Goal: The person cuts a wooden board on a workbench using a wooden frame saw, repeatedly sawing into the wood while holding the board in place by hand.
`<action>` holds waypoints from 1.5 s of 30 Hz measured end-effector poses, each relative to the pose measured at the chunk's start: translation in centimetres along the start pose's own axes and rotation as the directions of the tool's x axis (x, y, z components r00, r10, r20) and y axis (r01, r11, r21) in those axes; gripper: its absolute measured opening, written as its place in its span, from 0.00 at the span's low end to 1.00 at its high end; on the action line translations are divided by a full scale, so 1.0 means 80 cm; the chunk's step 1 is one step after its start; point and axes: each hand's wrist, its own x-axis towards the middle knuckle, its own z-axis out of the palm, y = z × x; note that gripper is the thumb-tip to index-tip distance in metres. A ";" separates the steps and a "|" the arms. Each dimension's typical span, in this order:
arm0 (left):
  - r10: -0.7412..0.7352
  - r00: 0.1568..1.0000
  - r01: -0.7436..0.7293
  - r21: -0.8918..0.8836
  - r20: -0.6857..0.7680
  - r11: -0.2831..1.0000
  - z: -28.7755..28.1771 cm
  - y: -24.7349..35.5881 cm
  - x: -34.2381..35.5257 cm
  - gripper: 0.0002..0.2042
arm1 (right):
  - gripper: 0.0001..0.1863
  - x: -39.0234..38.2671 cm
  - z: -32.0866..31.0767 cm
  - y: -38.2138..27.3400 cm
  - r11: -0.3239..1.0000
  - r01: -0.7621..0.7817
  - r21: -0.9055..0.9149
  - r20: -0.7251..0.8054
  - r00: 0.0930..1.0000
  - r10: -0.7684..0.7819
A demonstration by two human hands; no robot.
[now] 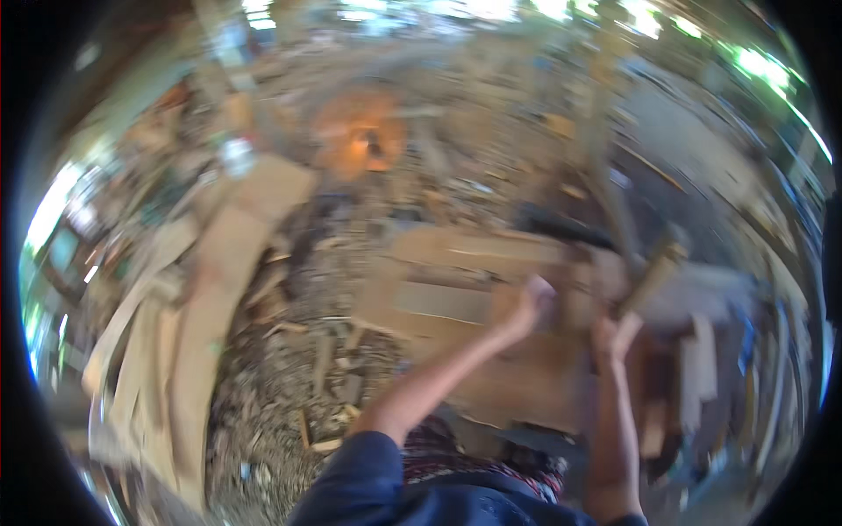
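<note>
The picture is smeared by motion. My left hand (522, 309) is curled closed above a flat brown sheet that looks like cardboard (438, 330); a small pale patch shows at its fingers, too blurred to name. To the right of it, my right hand (616, 335) is closed at the lower end of a short, light-coloured piece of wood (653, 273), which tilts up and to the right. Brown board lies under and beyond both hands.
A long bent cardboard strip (232, 263) lies at the left. Wood chips and scraps (289, 377) cover the ground. Farther off stands a round orange thing (360, 136). A dark bar (561, 225) lies past my hands, near an upright post (605, 175). Boards (699, 368) stand at the right.
</note>
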 end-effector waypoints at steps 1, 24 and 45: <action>-0.158 0.984 0.127 0.300 0.081 0.945 -0.021 0.043 -0.013 0.11 | 0.02 -0.003 -0.003 -0.017 0.997 0.073 0.004 0.006 0.997 -0.073; 0.757 0.611 -0.583 0.514 -0.232 0.629 -0.434 0.444 -0.239 0.15 | 0.09 0.002 0.056 -0.073 0.918 0.394 -0.052 0.132 0.913 -0.385; 0.955 0.262 -0.843 0.447 -0.142 0.298 -0.446 0.479 -0.253 0.20 | 0.08 0.009 0.051 -0.067 0.942 0.334 -0.018 0.124 0.936 -0.329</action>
